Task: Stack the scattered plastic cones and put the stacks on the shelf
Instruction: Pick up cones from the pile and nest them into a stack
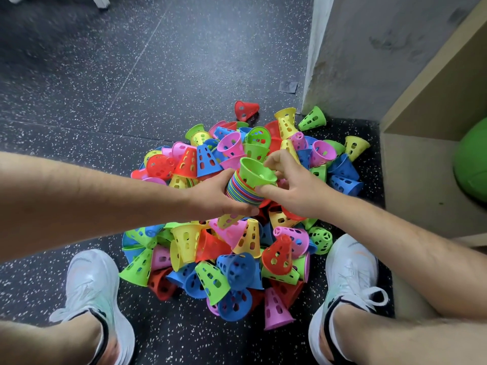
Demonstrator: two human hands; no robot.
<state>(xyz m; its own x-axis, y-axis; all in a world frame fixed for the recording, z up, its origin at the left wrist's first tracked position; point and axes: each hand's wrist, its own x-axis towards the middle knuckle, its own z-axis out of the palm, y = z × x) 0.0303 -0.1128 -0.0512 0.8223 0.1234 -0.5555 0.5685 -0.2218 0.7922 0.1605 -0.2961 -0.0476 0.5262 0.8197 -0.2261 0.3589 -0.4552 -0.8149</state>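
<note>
My left hand (216,198) is closed around a stack of nested cones (243,189), many colours, tilted above the pile. My right hand (292,188) pinches the green cone (257,173) on top of the stack, thumb below the rim and fingers above. Under both hands the pile of loose cones (237,259) lies on the dark speckled floor (105,75), between my white shoes (92,285). A wooden shelf (421,167) stands at the right with a green ball (471,167) inside.

Glossy plastic cones (210,159) on matt speckled floor (131,75).

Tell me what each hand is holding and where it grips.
Left hand wraps the side of the stack of cones. Right hand pinches the rim of the green cone on its top.
</note>
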